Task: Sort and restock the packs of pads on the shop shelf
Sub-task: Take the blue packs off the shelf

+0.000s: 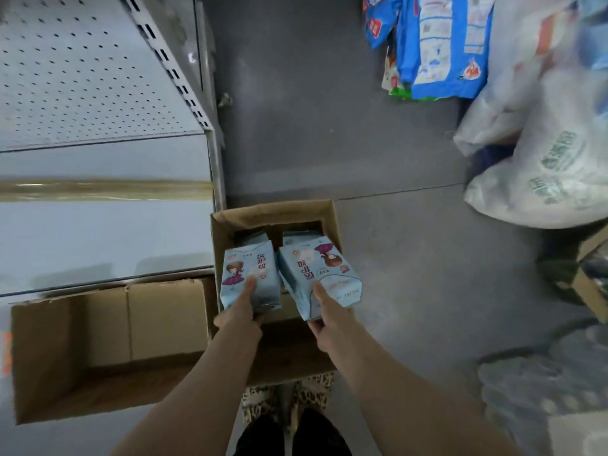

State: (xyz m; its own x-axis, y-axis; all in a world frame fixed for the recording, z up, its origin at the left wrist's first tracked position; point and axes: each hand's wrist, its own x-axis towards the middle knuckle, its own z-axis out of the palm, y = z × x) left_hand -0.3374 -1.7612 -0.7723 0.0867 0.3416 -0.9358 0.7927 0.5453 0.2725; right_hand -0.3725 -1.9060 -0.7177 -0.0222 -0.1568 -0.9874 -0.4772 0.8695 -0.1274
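I hold two light blue packs of pads, each printed with a cartoon girl, above an open cardboard box (230,222) on the floor. My left hand (241,312) grips the left pack (248,273) from below, thumb on its front. My right hand (324,312) grips the right pack (316,274), which is turned upside down and tilted. More packs of the same kind (260,236) show inside the box behind them. The white metal shop shelf (98,232) lies to the left, bare, with a perforated back panel (82,67).
A second, larger open cardboard box (108,340) lies on its side under the shelf edge at left. Blue product bags (441,44) lie on the floor at the top right, white plastic sacks (543,166) at right, another box (589,284) at far right. Grey floor between.
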